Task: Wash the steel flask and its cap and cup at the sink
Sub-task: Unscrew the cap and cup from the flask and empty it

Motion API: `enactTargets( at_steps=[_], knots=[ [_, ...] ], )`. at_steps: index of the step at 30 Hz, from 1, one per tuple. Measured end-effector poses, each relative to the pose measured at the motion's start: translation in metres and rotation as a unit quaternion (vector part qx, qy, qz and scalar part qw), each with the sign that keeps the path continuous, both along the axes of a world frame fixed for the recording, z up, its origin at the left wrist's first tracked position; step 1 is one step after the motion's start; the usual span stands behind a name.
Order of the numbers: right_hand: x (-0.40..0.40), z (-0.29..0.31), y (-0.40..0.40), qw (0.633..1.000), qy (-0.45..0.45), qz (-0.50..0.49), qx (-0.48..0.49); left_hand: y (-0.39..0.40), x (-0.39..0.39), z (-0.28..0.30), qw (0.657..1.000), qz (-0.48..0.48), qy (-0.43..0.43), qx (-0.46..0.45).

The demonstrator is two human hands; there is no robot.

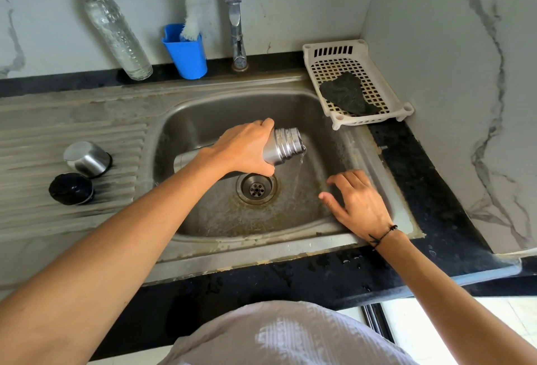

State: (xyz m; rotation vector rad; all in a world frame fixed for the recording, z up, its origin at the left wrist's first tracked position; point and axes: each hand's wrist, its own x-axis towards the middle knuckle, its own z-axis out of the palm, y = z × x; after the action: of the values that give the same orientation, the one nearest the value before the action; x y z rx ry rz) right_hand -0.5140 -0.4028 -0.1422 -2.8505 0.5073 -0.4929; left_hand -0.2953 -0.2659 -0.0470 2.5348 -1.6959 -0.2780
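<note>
Steel flask tipped mouth-down over sink, water pouring from its neck toward the basin floor beside the drain. Left hand grips flask body, fingers wrapped round it. Right hand hovers low over basin's right side, fingers spread, holding nothing. Steel cup upside down on the drainboard, black cap just beside it. Dark scrub pad in white basket on counter.

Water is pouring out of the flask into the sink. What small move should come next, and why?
Probably keep the steel flask tipped until the stream stops: the left hand grips it mouth-down over the sink and water still runs out. The right hand is free for the scrubber afterwards.
</note>
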Motion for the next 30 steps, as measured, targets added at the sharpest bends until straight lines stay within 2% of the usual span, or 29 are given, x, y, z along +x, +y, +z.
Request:
enactTargets(
  at_steps=[30],
  knots=[
    [-0.0002,0.0013,0.0013,1.000,0.004,-0.003,0.011,-0.0051,0.0003,-0.0037,1.000,-0.014,-0.012,0.022]
  ],
)
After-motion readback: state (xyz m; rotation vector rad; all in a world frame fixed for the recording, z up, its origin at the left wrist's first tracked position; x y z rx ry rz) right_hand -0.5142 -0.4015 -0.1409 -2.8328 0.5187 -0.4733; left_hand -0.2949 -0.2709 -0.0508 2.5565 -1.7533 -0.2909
